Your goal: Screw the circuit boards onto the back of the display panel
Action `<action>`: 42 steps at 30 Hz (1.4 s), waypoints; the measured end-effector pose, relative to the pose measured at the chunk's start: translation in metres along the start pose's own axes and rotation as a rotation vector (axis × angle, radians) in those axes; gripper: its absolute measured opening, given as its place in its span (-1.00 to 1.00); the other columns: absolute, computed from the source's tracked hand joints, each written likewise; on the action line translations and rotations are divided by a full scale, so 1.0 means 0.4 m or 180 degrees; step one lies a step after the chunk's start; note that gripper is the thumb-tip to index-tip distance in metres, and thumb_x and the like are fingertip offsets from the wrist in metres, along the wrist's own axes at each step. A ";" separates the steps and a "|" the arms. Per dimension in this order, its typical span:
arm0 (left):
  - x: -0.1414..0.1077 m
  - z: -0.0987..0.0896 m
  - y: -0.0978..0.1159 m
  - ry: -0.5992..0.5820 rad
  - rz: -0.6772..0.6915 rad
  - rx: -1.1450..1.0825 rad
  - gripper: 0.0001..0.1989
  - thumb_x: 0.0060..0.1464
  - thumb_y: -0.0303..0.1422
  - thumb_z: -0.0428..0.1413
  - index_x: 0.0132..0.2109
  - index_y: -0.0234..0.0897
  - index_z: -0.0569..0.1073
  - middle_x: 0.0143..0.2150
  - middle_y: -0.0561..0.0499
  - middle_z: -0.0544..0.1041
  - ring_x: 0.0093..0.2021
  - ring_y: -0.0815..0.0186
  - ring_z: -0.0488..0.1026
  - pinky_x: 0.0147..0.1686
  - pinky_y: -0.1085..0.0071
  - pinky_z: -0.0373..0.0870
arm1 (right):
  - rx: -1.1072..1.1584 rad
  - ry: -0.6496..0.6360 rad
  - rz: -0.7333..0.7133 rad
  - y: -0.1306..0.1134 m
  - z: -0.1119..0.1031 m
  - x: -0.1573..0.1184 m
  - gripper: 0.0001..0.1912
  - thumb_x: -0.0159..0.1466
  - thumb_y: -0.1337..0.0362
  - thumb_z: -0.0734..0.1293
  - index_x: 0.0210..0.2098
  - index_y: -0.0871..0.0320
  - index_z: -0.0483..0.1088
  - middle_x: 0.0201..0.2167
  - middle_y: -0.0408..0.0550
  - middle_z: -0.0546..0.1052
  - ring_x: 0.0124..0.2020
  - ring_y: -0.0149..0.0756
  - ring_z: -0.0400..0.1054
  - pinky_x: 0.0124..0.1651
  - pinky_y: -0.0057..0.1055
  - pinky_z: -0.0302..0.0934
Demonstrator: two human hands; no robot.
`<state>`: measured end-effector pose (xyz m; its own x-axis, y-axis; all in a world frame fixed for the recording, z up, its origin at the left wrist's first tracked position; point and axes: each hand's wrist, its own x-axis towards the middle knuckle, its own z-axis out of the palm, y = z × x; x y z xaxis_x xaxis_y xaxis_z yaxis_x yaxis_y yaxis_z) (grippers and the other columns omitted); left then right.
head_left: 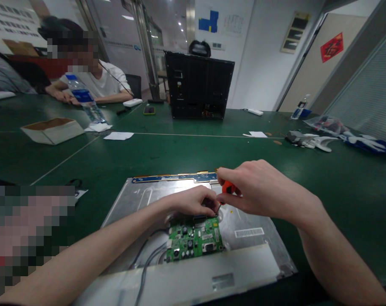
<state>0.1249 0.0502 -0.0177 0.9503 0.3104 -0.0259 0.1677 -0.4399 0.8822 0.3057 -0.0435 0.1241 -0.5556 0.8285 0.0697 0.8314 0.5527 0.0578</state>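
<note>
My right hand (250,187) is closed around the red-and-black handle of a screwdriver (227,187). Its thin shaft slants down to the upper right corner of a green circuit board (193,238). Right beside the tip is my left hand (195,200), its fingers curled in a pinch; what they hold, if anything, is hidden. Under the board lies a silver metal display panel (253,244) with a blue strip board (173,177) along its far edge. Grey cables (148,259) run from the green board's left side toward me.
Across the green table (186,148) stands a black monitor casing (199,85). To the left are a paper box (52,131), a water bottle (87,102) and a seated person (106,83). Gloves (310,140) and a plastic bag (326,124) lie at the right.
</note>
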 end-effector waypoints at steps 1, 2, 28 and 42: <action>0.000 -0.001 0.001 -0.0003 -0.0002 0.0001 -0.96 0.05 -0.44 0.23 -0.34 -0.32 0.52 -0.46 0.09 0.46 -0.43 0.36 0.38 -0.38 0.49 0.29 | 0.0009 -0.0007 0.0011 0.002 0.000 0.000 -0.79 0.35 0.11 0.30 -0.26 0.13 0.38 -0.48 -0.11 0.51 -0.54 -0.36 0.24 -0.49 -0.41 -0.19; 0.000 -0.001 0.002 0.0012 0.0003 0.0009 -0.96 0.04 -0.45 0.23 -0.35 -0.32 0.51 -0.47 0.10 0.45 -0.43 0.37 0.37 -0.39 0.49 0.28 | 0.0050 -0.0029 0.0001 0.004 0.000 0.000 -0.78 0.34 0.09 0.32 -0.26 0.12 0.39 -0.47 -0.11 0.52 -0.53 -0.35 0.27 -0.49 -0.42 -0.18; -0.065 -0.142 0.083 0.0896 -0.0278 0.0394 -0.88 0.15 -0.37 0.18 -0.20 -0.33 0.54 -0.22 -0.05 0.59 -0.22 0.27 0.51 -0.19 0.38 0.40 | 0.1160 0.0375 0.0398 0.189 -0.010 -0.052 -0.76 0.29 0.06 0.32 -0.29 0.11 0.38 -0.45 -0.16 0.47 -0.49 -0.37 0.30 -0.42 -0.43 0.13; -0.219 -0.052 0.053 0.1208 -0.1286 0.1639 -0.85 0.09 -0.32 0.17 -0.33 -0.34 0.53 -0.38 -0.02 0.53 -0.37 0.27 0.43 -0.38 0.44 0.20 | 0.3511 0.1178 0.1807 0.247 0.288 -0.140 -0.48 0.11 -0.21 0.39 -0.36 0.14 0.33 -0.68 -0.26 0.32 -0.66 -0.40 0.22 -0.58 -0.44 0.16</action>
<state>0.0398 0.0311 0.0131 0.6489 0.7589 -0.0548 0.6737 -0.5396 0.5050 0.4202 -0.0250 0.0113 0.0532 0.9942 0.0936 0.4206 0.0627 -0.9051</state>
